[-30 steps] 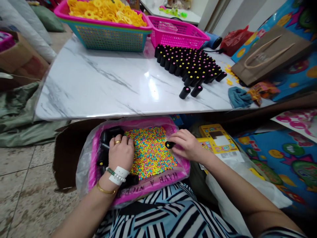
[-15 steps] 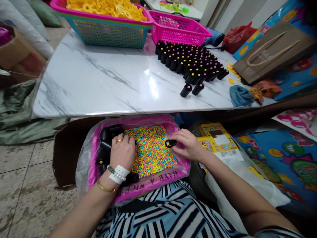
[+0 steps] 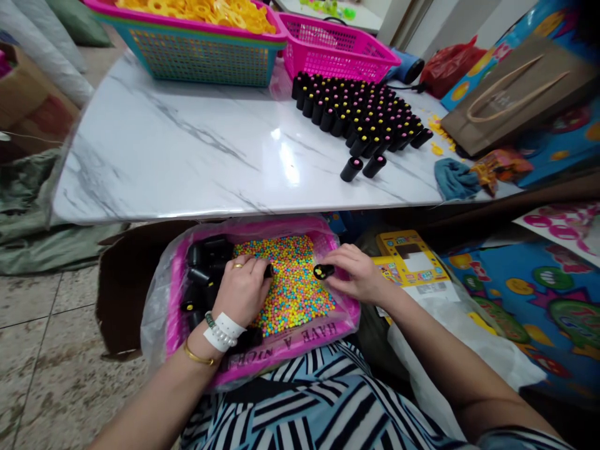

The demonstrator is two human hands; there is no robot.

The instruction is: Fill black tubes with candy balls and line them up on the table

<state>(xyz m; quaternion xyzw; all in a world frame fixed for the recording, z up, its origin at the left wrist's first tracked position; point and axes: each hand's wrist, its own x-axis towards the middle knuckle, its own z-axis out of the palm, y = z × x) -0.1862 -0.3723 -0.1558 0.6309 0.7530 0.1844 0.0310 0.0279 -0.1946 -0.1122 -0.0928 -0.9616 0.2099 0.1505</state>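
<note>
On my lap lies a pink basket [image 3: 281, 357] lined with clear plastic, holding small multicoloured candy balls [image 3: 293, 294]. My left hand [image 3: 244, 284] is over the basket, fingers curled round a small black tube [image 3: 269, 271] whose end just shows past the fingertips. At the basket's right side, my right hand [image 3: 354, 273] pinches another black tube [image 3: 323, 271], its open end facing left with yellowish balls visible inside. More black tubes [image 3: 201, 275] lie heaped along the basket's left side, partly hidden by my left hand.
Rows of upright black tubes [image 3: 356, 109] with yellow or pink tops stand on the marble-patterned table [image 3: 187, 156]. Behind them are a pink basket [image 3: 337, 53] and a stacked basket [image 3: 201, 59] of yellow parts. A paper bag [image 3: 510, 94] and yellow box [image 3: 412, 259] are at right.
My left hand has moved right, away from the heaped tubes, and a black tube now shows at its fingertips. My right hand stays nearly still with its tube.
</note>
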